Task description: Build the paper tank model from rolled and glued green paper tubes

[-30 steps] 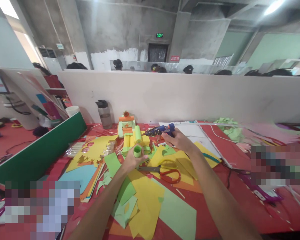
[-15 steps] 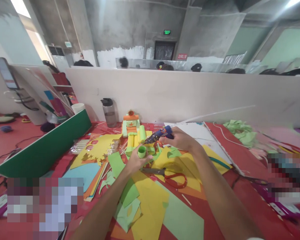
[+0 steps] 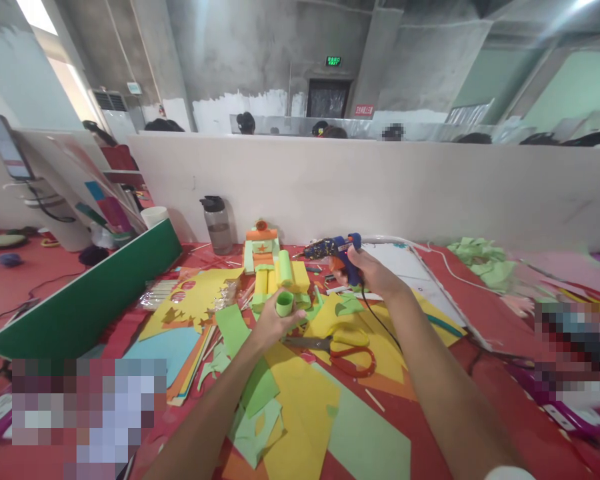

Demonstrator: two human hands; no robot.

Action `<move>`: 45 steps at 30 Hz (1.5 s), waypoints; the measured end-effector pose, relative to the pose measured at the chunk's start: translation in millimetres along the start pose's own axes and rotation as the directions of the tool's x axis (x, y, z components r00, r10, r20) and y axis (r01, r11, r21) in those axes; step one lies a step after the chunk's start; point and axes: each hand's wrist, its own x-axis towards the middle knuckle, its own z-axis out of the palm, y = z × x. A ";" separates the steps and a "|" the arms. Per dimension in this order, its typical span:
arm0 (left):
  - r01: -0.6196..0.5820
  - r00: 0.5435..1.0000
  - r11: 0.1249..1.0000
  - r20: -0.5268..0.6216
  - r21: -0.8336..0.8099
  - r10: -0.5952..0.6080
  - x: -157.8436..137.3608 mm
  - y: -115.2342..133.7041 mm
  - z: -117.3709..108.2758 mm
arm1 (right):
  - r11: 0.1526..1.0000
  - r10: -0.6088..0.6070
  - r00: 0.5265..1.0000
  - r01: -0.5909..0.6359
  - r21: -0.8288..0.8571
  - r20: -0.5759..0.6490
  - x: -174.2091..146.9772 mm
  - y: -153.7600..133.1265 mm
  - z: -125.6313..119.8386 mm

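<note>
My left hand [image 3: 274, 321] is closed around a short green paper tube [image 3: 285, 304], whose open end faces up toward me. In my right hand [image 3: 373, 270] is a blue glue gun [image 3: 347, 257], its nozzle pointing left and away from the tube; a black cord hangs from its handle. Just beyond my left hand lies a paper model [image 3: 265, 277] of yellow, green and orange rolls and blocks, with an orange star on its far part. Scissors [image 3: 353, 350] with red and yellow handles lie on the paper below my right hand.
Yellow paper sheets [image 3: 295, 407] and green scraps cover the red table. A green board [image 3: 95, 287] leans at the left, near a water bottle [image 3: 217, 225]. Crumpled green paper [image 3: 483, 263] lies at the right. A white partition [image 3: 380, 187] stands behind.
My right hand has lifted the glue gun up and to the right, taking its nozzle away from the green tube. My left hand stays nearly where it was with the tube.
</note>
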 end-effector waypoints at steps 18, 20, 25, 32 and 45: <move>0.033 0.999 0.999 0.000 -0.025 -0.033 0.5 -1.4 0.0 | 0.701 -0.037 0.992 0.114 -0.704 0.124 2.8 -25.8 25.3; 0.034 0.999 0.999 -0.003 -0.033 -0.034 0.5 -0.2 0.4 | 0.695 -0.031 0.990 0.120 -0.708 0.138 4.4 -24.5 26.6; 0.034 0.999 0.998 -0.013 -0.051 -0.034 1.3 0.7 1.5 | 0.659 -0.012 0.981 0.153 -0.736 0.192 8.7 -20.5 29.0; 0.053 0.998 0.998 -0.018 -0.043 -0.054 1.2 1.6 1.6 | 0.646 0.023 0.981 0.131 -0.752 0.190 9.8 -18.9 29.9; 0.033 0.999 0.999 -0.004 -0.024 -0.033 1.1 -2.3 0.4 | 0.645 -0.027 0.983 0.154 -0.749 0.179 9.9 -22.7 31.7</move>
